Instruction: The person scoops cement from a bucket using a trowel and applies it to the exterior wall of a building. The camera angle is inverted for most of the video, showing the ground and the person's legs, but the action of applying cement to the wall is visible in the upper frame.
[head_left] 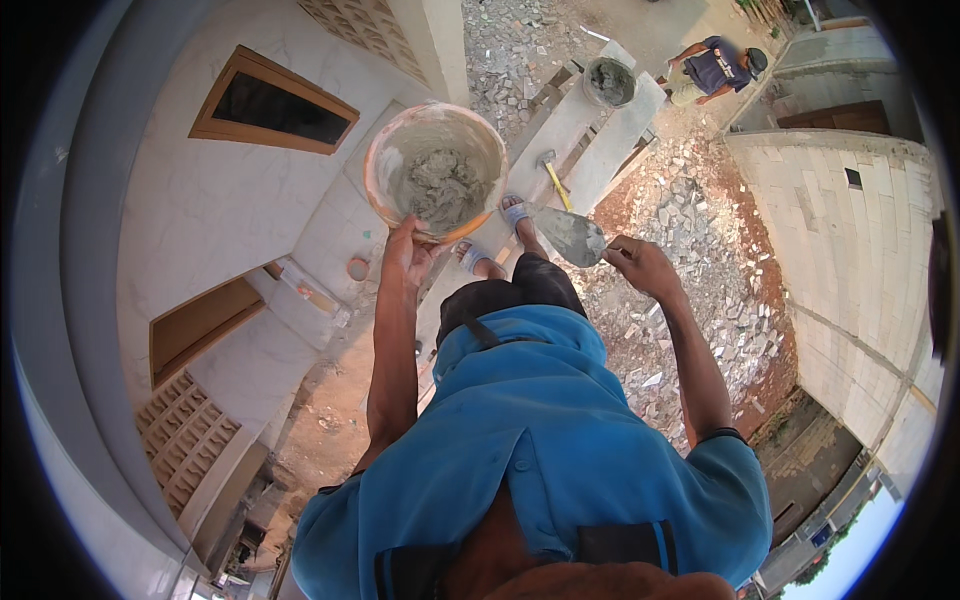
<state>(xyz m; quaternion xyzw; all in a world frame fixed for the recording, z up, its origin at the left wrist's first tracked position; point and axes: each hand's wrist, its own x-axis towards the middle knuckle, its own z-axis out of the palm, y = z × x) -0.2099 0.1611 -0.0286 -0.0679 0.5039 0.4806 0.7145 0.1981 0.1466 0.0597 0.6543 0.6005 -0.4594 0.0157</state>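
Observation:
My left hand (408,252) grips the near rim of an orange-edged bucket (385,165), its inside coated pale grey. Wet grey mortar (446,188) lies in a lump at the bucket's bottom. To the right, my right hand (640,266) is closed round the handle end of a trowel (572,238). The trowel's blade is smeared with grey and points left toward the bucket, apart from it. Most of the trowel's handle is hidden by my fingers. Beyond the blade, a hammer (556,180) with a yellow handle lies on the planks.
I stand high on a scaffold of planks (600,165), my sandalled feet near the bucket. A second bucket (609,82) with mortar stands at the planks' far end. Rubble (690,250) covers the ground below. A person (718,70) stands at the far right. A tiled wall (240,200) rises on the left.

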